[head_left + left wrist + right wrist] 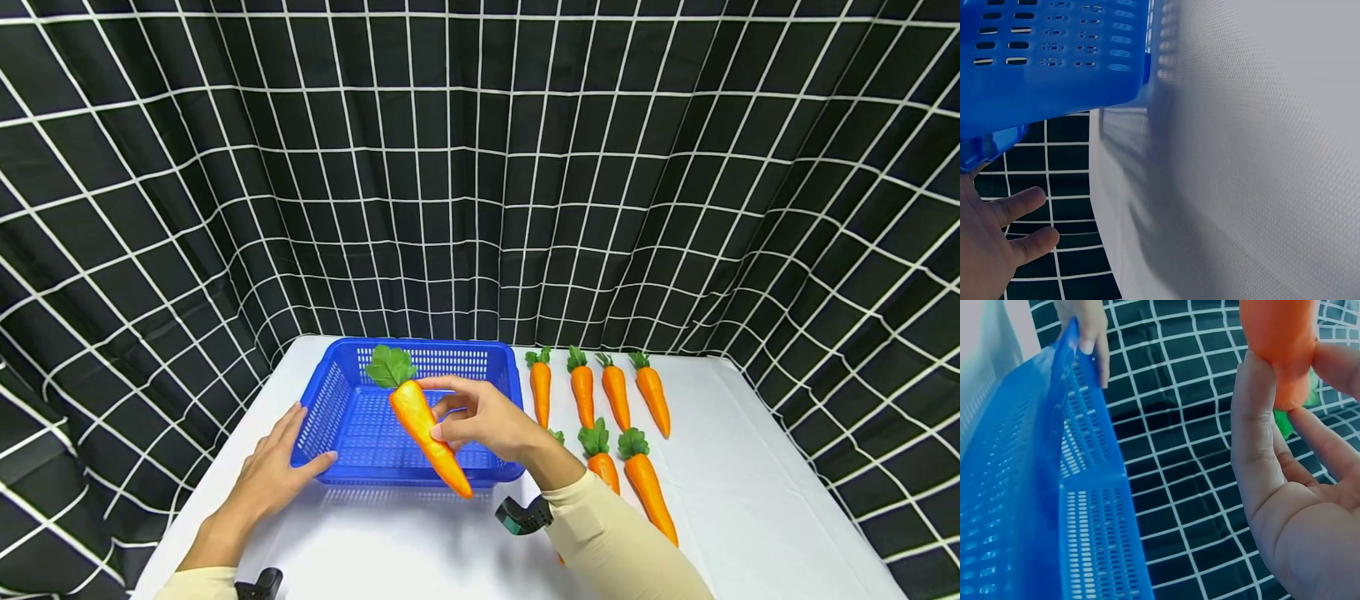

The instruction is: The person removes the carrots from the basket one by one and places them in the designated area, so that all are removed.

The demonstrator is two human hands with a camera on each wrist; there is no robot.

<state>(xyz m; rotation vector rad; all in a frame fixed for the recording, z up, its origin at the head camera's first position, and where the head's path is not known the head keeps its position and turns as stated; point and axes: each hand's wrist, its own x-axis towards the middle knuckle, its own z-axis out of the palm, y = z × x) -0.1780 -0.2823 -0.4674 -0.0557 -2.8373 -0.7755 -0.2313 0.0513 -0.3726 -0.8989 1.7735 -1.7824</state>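
My right hand [487, 421] pinches an orange carrot [423, 429] between thumb and fingers, above the front part of a blue plastic basket [408, 481]. The carrot's green leafy top [391, 367] points to the far left and its tip toward me. In the right wrist view the carrot [1282, 337] sits between my fingertips. My left hand [273, 471] rests at the basket's left front corner, thumb over the rim. Its fingers [1029, 247] are extended and spread in the left wrist view. The basket's slotted floor shows through bare.
To the basket's right, several carrots [581, 393] lie in two rows on the white tabletop [750, 483]; my right arm hides part of the nearer row. A black curtain with white grid lines [480, 167] stands behind the table and along both sides.
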